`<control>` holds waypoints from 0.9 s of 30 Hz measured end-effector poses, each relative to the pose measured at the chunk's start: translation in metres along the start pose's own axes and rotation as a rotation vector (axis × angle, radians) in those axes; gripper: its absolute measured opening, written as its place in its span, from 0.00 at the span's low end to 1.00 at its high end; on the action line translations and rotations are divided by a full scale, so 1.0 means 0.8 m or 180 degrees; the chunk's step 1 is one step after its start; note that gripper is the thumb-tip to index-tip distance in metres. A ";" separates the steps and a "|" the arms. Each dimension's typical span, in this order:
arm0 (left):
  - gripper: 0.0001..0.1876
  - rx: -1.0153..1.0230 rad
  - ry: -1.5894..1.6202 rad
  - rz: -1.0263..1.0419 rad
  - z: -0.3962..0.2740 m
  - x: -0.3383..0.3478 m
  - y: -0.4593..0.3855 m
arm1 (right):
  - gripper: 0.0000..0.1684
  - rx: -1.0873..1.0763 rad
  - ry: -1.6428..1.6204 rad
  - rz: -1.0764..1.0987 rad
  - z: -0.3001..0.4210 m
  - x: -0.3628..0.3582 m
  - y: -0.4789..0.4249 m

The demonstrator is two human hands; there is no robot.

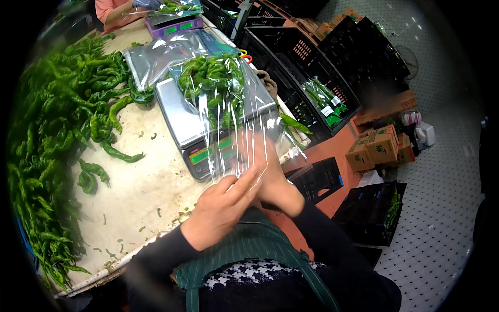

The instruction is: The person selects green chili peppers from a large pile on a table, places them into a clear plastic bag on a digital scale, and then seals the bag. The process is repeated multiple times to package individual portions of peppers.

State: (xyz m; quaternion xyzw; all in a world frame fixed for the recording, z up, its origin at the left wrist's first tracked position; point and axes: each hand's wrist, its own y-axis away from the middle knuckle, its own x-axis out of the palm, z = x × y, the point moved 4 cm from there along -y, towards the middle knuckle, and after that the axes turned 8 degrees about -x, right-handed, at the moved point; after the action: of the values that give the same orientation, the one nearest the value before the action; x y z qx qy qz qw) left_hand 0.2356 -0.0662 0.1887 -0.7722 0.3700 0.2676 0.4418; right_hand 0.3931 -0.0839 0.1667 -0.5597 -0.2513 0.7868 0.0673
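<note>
A clear plastic bag (230,144) with green peppers (214,78) at its far end lies over a digital scale (179,117) with a steel pan. My left hand (222,206) is at the near end of the bag, fingers extended against the film. Beside it on the right, my right hand (265,171) is blurred and partly behind the clear film; its fingers are hard to make out. More clear bags (152,58) lie flat beyond the scale. A large heap of long green peppers (50,117) covers the table's left side, with a few loose ones near the scale.
The pale worktable (136,187) has stem scraps on it. A co-worker's gloved hand (147,4) is by a purple scale (173,27) at the far end. Black crates (315,58), one holding bagged peppers (325,101), stand at right, with cardboard boxes (378,144) on the floor beyond.
</note>
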 end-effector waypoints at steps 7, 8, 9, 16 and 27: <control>0.25 -0.1384 0.0977 -0.1200 0.028 -0.042 0.044 | 0.08 0.0955 -0.2819 0.0199 -0.005 -0.165 0.051; 0.23 -0.1973 0.1229 -0.1356 0.046 -0.036 0.043 | 0.10 0.1423 -0.2841 -0.0285 -0.038 -0.161 0.051; 0.20 -0.2560 0.1426 -0.1557 0.069 -0.027 0.040 | 0.11 0.1843 -0.2435 -0.0593 -0.078 -0.153 0.048; 0.25 -0.3623 0.3262 -0.1056 0.135 0.047 0.015 | 0.29 0.2379 -0.2879 0.0578 -0.185 -0.063 0.047; 0.23 -0.3782 0.2860 -0.2055 0.144 0.031 0.034 | 0.15 0.2217 -0.3738 0.0422 -0.208 -0.039 0.059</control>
State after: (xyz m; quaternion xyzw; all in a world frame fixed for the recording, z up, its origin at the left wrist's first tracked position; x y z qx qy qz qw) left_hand 0.2179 0.0174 0.1038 -0.9802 0.0672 -0.0569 -0.1773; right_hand 0.5649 -0.0837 0.1299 -0.0003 0.0563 0.9973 0.0476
